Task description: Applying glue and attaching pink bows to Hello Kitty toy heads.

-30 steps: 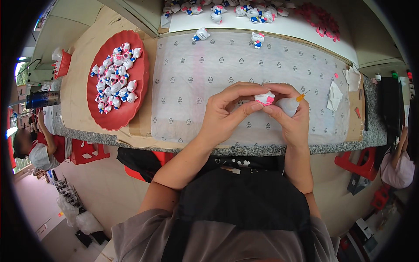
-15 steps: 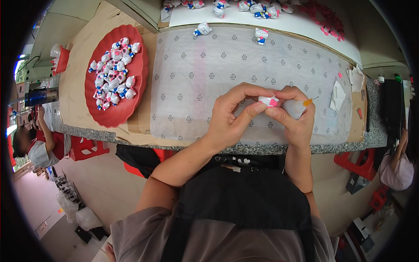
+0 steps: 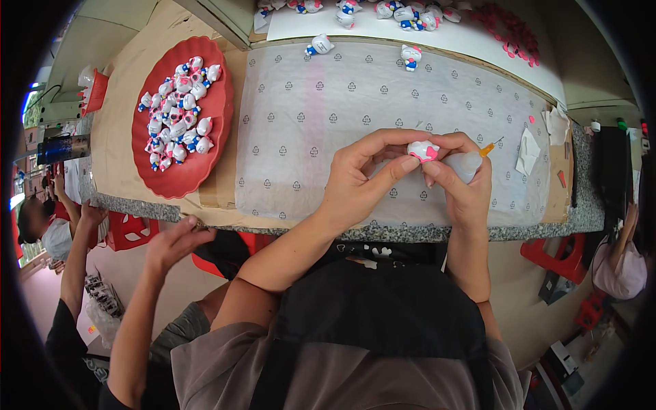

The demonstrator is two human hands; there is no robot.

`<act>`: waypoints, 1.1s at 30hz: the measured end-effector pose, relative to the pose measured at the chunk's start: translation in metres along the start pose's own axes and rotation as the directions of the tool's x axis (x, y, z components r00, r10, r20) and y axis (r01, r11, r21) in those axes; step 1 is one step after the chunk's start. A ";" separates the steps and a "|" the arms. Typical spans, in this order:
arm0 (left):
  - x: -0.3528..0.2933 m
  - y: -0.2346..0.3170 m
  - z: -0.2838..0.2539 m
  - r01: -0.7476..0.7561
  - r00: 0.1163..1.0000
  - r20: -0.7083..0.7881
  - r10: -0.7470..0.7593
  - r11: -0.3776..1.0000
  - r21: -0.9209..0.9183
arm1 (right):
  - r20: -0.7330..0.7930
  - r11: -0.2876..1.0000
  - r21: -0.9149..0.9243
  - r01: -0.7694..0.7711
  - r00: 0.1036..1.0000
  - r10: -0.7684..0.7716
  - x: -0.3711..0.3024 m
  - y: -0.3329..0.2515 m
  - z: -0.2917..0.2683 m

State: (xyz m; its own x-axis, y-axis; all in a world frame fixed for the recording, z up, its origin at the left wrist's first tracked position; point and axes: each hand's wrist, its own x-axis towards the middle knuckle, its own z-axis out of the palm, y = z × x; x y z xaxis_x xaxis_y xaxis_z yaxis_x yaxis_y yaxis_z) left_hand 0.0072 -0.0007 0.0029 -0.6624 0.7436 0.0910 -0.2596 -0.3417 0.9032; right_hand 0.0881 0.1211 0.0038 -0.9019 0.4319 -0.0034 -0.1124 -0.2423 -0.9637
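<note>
Between both my hands is a small white cat-figurine head point(image 3: 421, 150) with a pink bow, pinched at the fingertips. My left hand point(image 3: 365, 174) grips its left side with thumb and fingers. Against its right side press the fingers of my right hand point(image 3: 466, 184). That same hand also cradles a translucent squeeze bottle point(image 3: 465, 165) in its palm. An orange needle tip point(image 3: 486, 149) on the bottle points up and right. Below the hands lies a pale sheet point(image 3: 294, 205) printed with small symbols. Two finished-looking figurines, one lying point(image 3: 319, 45) and one upright point(image 3: 411, 57), rest at its far edge.
A red scalloped tray point(image 3: 147, 167) heaped with figurines stands at left. More figurines point(image 3: 410, 15) and pink pieces point(image 3: 509, 34) occupy the white shelf behind. Crumpled white paper point(image 3: 528, 152) lies right. Another person's hand point(image 3: 179, 242) reaches near the table's front left edge; other people sit further off.
The figurine head has turned in my fingers, showing more of its face side. Another person's arms have come in at lower left. The bottle stays in my right hand.
</note>
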 end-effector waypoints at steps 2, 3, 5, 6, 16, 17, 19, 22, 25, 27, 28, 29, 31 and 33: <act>0.000 0.000 -0.003 0.002 1.000 0.017 -0.002 1.000 0.004 | -0.002 1.000 0.029 0.010 1.000 -0.010 0.000 0.001 0.002; 0.000 0.000 -0.004 0.005 0.999 0.036 -0.005 1.000 0.005 | -0.004 1.000 0.030 0.008 1.000 -0.008 0.000 0.001 0.002; 0.000 0.000 -0.004 0.014 0.999 0.032 -0.014 1.000 -0.001 | -0.017 1.000 0.006 0.007 1.000 -0.007 -0.001 0.002 0.002; 0.000 -0.001 -0.004 0.018 0.999 0.028 -0.018 1.000 -0.004 | -0.016 1.000 0.007 0.007 1.000 -0.007 0.000 0.003 0.001; -0.002 -0.002 -0.002 0.029 1.000 0.003 -0.029 0.998 -0.061 | -0.015 0.999 0.046 -0.009 1.000 0.009 -0.001 0.003 0.005; -0.002 -0.004 -0.002 -0.005 1.000 -0.007 0.005 1.000 -0.015 | -0.008 1.000 0.026 0.005 1.000 -0.005 -0.002 0.004 0.004; -0.003 -0.006 -0.001 -0.036 0.999 -0.012 0.036 0.999 0.030 | -0.010 1.000 0.018 0.008 1.000 -0.008 -0.002 0.006 0.004; -0.002 -0.005 0.001 -0.011 0.999 -0.046 0.013 0.999 0.048 | -0.004 1.000 0.001 0.002 1.000 -0.002 0.000 0.005 0.001; -0.001 0.000 0.002 0.027 0.997 -0.068 -0.027 1.000 0.005 | 0.001 1.000 0.015 -0.014 1.000 0.014 0.001 0.002 0.003; -0.001 -0.002 -0.002 0.009 1.000 -0.009 -0.009 1.000 -0.027 | 0.002 0.999 0.036 -0.021 1.000 0.021 -0.001 0.001 0.005; -0.002 -0.002 -0.002 0.006 1.000 -0.011 -0.006 1.000 -0.027 | -0.006 1.000 0.010 -0.004 1.000 0.004 -0.002 0.002 0.005; -0.004 -0.003 -0.001 0.004 1.000 -0.015 -0.005 1.000 -0.006 | -0.013 1.000 -0.017 0.013 1.000 -0.013 -0.004 0.002 0.005; -0.005 -0.004 -0.001 -0.003 1.000 -0.024 0.003 1.000 0.019 | -0.020 1.000 -0.030 0.006 1.000 -0.007 -0.004 0.005 0.007; -0.005 -0.006 0.000 -0.027 0.998 -0.051 0.031 0.996 0.082 | -0.038 0.995 -0.100 0.028 0.999 -0.032 -0.004 0.006 0.008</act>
State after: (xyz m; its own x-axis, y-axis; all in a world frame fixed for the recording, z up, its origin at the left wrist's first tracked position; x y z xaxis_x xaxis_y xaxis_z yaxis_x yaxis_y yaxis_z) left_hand 0.0118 -0.0025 -0.0030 -0.7047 0.7027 0.0976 -0.1834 -0.3134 0.9317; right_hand 0.0881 0.1109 -0.0003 -0.8814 0.4721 0.0175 -0.0956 -0.1420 -0.9852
